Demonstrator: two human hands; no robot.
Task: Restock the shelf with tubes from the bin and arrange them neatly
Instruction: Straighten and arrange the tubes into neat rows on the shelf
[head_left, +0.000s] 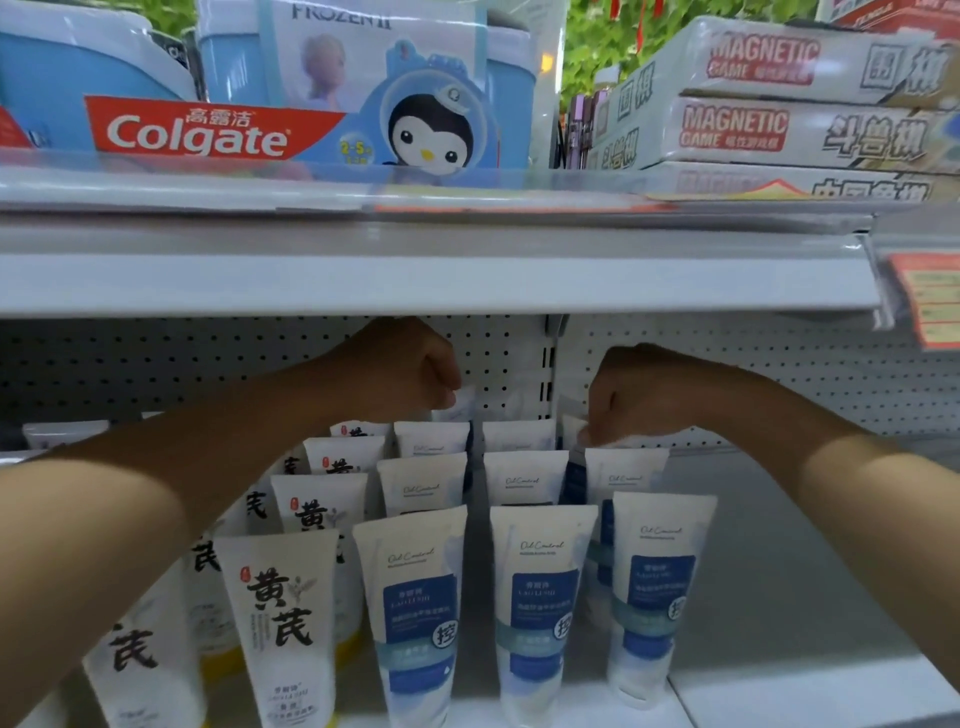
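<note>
White tubes with blue labels stand cap-down in three rows running front to back on the lower shelf. To their left stand white tubes with black characters. Both my arms reach deep under the upper shelf. My left hand is curled at the back, pinching the top edge of a rear blue-label tube. My right hand is curled over the top of a rear tube in the right-hand row. The fingertips of both hands are hidden.
The upper shelf edge hangs close above my hands. A pegboard back wall with a slotted upright stands behind the tubes. Colgate boxes and magnetic game boxes sit above. Orange price tags hang at right.
</note>
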